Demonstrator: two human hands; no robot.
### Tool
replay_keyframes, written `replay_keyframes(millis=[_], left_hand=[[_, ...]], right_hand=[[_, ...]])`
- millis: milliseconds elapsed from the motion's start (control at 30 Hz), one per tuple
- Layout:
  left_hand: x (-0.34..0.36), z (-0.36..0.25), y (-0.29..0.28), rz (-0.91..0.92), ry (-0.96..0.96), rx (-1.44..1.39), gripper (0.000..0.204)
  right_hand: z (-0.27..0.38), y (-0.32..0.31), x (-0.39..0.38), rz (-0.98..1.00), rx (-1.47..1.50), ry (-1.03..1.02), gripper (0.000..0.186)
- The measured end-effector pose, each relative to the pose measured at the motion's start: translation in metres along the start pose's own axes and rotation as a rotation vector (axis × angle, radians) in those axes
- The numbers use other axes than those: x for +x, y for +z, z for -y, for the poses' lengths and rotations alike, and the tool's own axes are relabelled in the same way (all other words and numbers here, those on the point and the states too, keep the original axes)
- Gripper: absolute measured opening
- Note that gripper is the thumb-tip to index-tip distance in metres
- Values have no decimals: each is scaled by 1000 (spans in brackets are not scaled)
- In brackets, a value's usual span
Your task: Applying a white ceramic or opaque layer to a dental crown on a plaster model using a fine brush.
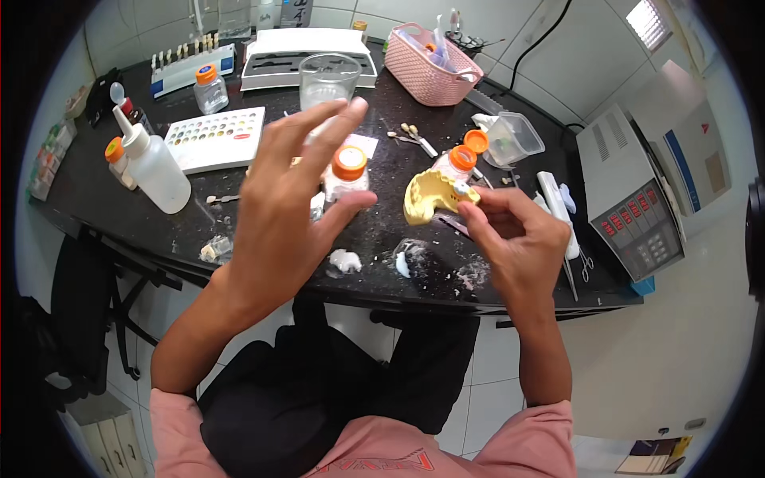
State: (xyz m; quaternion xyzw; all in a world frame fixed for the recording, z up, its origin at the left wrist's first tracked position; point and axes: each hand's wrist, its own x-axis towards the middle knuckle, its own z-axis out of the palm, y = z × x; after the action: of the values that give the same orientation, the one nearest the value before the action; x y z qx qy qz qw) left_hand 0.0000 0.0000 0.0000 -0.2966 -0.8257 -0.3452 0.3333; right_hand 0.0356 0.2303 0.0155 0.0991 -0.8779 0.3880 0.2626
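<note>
In my right hand (522,231) is a yellow dental cast (426,191), pinched at its right end between thumb and fingers above the bench. A small whitish-grey piece (460,188) sits on the cast near my fingertips. My left hand (291,187) is raised with fingers spread and nothing in it. Just beyond its thumb stands a jar with an orange lid (349,163), partly covered by the hand. Behind the cast is an open orange-rimmed jar (460,159), its orange cap (476,142) beside it. White powder heaps (345,260) lie near the bench's front edge.
A squeeze bottle (159,171), a shade palette (213,137) and a small jar (211,92) stand left. Farther back are a glass (328,76), a white case (307,49) and a pink basket (430,68). A machine with a keypad (637,215) stands right, near scissors (587,267).
</note>
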Motion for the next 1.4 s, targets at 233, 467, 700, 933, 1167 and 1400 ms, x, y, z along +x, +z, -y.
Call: replay_keyframes(millis=[233, 467, 700, 933, 1167, 1400], left_hand=[[-12, -43, -23, 533, -572, -1003, 48], [-34, -46, 6, 1068, -977, -1643, 50], [-27, -61, 12, 898, -828, -1705, 47], [-30, -55, 10, 448, -761, -1354, 51], [-31, -58, 0, 313, -727, -1222, 48], [-40, -50, -7, 345, -767, -1269, 49]], right_hand=[[16, -30, -35, 169, 203, -142, 27], [5, -43, -54, 337, 134, -207, 35], [-47, -82, -14, -6, -201, 202, 14], [-89, -82, 17, 259, -514, 203, 22], [-101, -91, 25, 287, -420, 284, 35], [-91, -120, 44, 87, -173, 399, 11]])
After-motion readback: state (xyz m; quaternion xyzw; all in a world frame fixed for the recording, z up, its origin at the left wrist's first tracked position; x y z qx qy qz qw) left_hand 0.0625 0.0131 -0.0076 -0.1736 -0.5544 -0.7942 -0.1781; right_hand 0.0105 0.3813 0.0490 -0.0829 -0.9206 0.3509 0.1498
